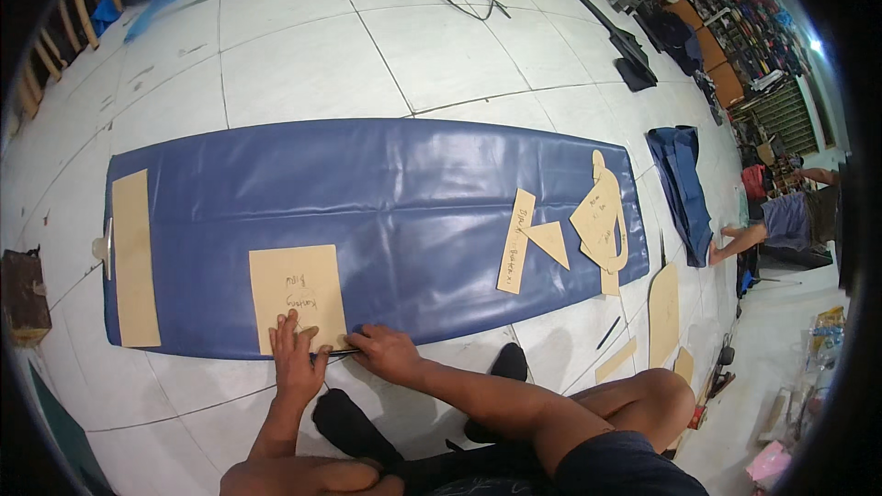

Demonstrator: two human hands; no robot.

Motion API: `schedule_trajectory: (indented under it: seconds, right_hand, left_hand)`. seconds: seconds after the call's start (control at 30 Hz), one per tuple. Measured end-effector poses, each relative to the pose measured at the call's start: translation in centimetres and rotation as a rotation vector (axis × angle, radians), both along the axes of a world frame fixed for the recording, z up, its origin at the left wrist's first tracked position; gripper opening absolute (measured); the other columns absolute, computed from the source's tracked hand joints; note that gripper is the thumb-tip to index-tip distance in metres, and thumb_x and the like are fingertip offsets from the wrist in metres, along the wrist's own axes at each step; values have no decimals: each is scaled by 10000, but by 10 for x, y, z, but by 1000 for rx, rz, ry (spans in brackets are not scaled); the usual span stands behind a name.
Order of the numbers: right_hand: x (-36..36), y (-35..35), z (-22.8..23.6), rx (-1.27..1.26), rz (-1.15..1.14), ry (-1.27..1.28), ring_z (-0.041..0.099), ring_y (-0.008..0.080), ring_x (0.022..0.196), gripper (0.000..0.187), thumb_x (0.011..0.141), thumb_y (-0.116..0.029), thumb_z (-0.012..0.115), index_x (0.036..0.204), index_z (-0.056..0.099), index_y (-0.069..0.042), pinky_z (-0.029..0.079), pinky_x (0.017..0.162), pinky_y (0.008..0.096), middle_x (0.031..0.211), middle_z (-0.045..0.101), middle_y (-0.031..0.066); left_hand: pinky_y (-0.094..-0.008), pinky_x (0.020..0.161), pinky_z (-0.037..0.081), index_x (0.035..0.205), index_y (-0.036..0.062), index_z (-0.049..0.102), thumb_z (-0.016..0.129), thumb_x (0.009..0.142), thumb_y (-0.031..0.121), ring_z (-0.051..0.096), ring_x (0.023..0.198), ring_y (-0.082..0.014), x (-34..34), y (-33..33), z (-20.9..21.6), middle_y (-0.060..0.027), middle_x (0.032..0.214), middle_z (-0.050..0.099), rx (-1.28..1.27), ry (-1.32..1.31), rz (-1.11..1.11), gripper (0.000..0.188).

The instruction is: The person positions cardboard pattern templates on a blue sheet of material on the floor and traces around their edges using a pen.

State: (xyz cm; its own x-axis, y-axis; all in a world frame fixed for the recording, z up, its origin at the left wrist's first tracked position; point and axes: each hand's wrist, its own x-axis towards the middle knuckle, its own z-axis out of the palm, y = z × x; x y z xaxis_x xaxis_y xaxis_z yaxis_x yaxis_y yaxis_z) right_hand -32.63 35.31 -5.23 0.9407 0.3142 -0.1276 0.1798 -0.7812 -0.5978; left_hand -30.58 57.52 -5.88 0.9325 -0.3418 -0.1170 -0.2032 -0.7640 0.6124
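Observation:
A wide sheet of shiny blue vinyl (413, 266) lies flat on the floor in front of me. On it, near its lower edge, rests a squarish tan card pattern piece (299, 280) with handwriting. My left hand (296, 363) presses on this piece's lower part, its fingers spread. At the piece's lower right corner, my right hand (386, 352) is closed around a thin dark stick-like tool (342, 352), mostly hidden by the fingers. Its exact kind does not show.
A long tan card strip (135, 259) and a metal clip (101, 248) sit at the sheet's left end. More card patterns (602, 220) lie at its right. Beyond are folded dark blue material (680, 188), a dark pen-like stick (608, 332) and another person's leg (742, 243).

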Motion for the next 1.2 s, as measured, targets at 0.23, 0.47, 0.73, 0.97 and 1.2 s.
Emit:
schedule_trajectory:
  seconds: [0.23, 0.47, 0.73, 0.97, 1.2]
  right_hand:
    - [30, -67, 75, -14, 334, 21, 680, 328, 925, 286, 889, -304, 696, 1109, 665, -124, 574, 748, 456, 1011, 629, 99]
    - [12, -156, 292, -384, 529, 267, 679, 321, 785, 316, 897, -343, 694, 971, 630, -43, 557, 632, 411, 910, 622, 120]
    - [-30, -148, 299, -296, 409, 331, 697, 298, 759, 323, 955, -369, 660, 1032, 640, -56, 582, 623, 412, 910, 651, 125]
    - [-6, -149, 329, -480, 286, 348, 720, 337, 824, 338, 828, -357, 757, 1025, 731, -83, 578, 670, 422, 872, 708, 132]
    - [3, -142, 345, -384, 253, 497, 642, 423, 985, 298, 929, -225, 656, 1172, 640, -54, 526, 828, 507, 1041, 662, 203]
  left_hand:
    - [-621, 1214, 146, 1316, 45, 598, 707, 908, 262, 250, 1486, -478, -2, -3, 2, -258, 1573, 340, 10, -20, 27, 474]
    - [-588, 1234, 98, 1459, 67, 507, 668, 929, 264, 199, 1517, -454, -3, -5, 0, -255, 1610, 290, 92, 24, -11, 587]
    - [-617, 1196, 197, 1420, 56, 549, 661, 904, 201, 321, 1448, -485, -9, 5, -20, -290, 1540, 387, 31, -258, -8, 547]
    - [-597, 1184, 236, 1435, 152, 565, 675, 906, 333, 348, 1449, -438, -10, -3, -19, -236, 1549, 400, 39, -238, 54, 570]
    - [-586, 1177, 252, 1399, 175, 593, 688, 890, 302, 369, 1435, -436, -14, -7, -15, -201, 1540, 424, 25, -258, 110, 533]
